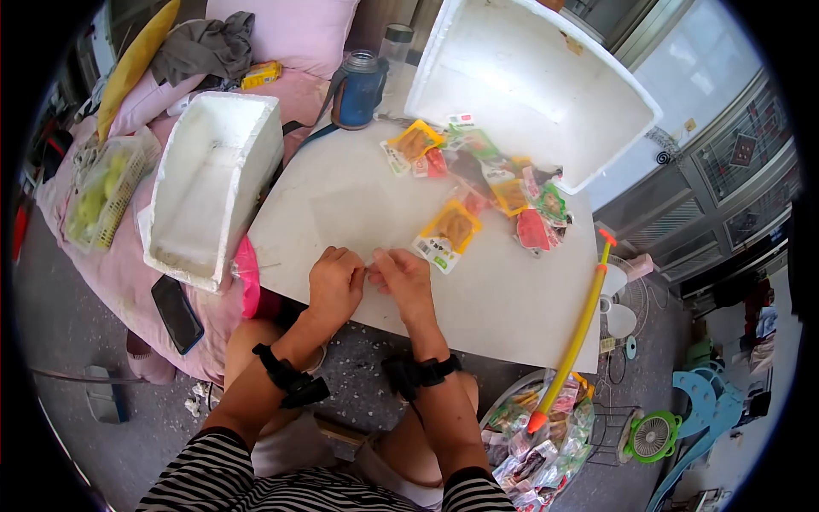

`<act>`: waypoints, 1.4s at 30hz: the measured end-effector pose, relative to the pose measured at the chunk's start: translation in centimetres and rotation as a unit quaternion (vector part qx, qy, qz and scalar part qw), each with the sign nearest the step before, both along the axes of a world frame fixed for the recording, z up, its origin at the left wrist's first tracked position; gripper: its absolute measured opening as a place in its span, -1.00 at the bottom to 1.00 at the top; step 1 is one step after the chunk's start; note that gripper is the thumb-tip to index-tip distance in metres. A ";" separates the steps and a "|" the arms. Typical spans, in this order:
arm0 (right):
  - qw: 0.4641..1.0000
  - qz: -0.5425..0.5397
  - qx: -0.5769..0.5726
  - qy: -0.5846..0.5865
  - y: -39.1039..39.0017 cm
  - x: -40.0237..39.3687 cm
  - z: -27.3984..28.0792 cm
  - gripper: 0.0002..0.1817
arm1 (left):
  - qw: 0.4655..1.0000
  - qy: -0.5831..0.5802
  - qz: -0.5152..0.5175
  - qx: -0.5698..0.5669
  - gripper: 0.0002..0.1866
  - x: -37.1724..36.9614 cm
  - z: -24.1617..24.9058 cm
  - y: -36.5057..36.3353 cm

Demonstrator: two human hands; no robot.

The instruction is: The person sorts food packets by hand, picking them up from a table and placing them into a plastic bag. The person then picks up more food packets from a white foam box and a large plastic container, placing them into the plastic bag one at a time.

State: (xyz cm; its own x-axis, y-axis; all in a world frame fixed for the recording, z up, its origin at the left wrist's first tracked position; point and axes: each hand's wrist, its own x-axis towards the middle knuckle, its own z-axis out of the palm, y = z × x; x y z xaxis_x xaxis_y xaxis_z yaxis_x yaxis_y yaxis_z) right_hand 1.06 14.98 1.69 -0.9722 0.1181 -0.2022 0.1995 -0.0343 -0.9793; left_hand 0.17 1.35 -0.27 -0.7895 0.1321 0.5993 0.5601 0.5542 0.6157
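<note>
A thin, clear plastic bag or sheet [348, 215] lies on the white table, its near edge reaching my fingers. My left hand [337, 277] is closed with its fingertips pinched on that edge. Beside it, almost touching, my right hand [399, 277] also pinches at the edge, thumb against fingers. Just beyond my right hand is a yellow-edged snack packet [449, 235], lying flat. Further back, several small snack packets in yellow, red and green [512, 192] lie in a loose pile.
A large white foam box [529, 77] stands tilted at the table's back right. On the left, a smaller foam box [192, 196] rests on pink bedding near a phone [177, 314]. A blue bottle [358, 92] stands behind. A yellow stick [567, 350] crosses a packet-filled basket [537, 444].
</note>
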 end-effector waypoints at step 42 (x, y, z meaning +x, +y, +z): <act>0.986 -0.009 -0.144 0.078 12.9 -18.8 2.4 -0.67 | 0.994 -0.052 0.058 -0.074 -0.90 -1.1 1.4 -2.0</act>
